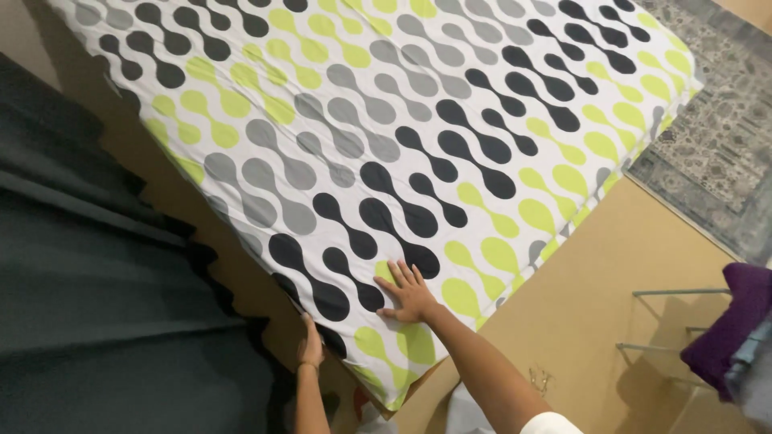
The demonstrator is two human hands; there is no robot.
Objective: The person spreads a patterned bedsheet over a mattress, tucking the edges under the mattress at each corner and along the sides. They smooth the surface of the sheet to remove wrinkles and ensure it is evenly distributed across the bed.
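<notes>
Tan floor point(635, 265) surrounds a mattress point(418, 137) under a patterned sheet. I see my right hand point(408, 291) flat, fingers spread, on its near corner. My left hand point(310, 345) grips the left edge.

- Indoor light is even and moderately bright; its source lies outside the view.
- The white of the patterned sheet point(402, 137) reads clean, with no blown-out glare.
- The dark curtain point(88, 265) at left is underexposed; its folds are faint, and the scalloped hem fades into shadow.
- A soft shadow runs in the gap between curtain and sheet.
- The right hand point(410, 293) casts only a slight shadow on the sheet.
- The left hand point(311, 345) sits in dimmer light by the sheet's edge.
- Focus is fair across the middle; the rug point(716, 153) and purple cloth point(736, 321) look softer.
- The view is tilted, with slight stretching toward the corners.
</notes>
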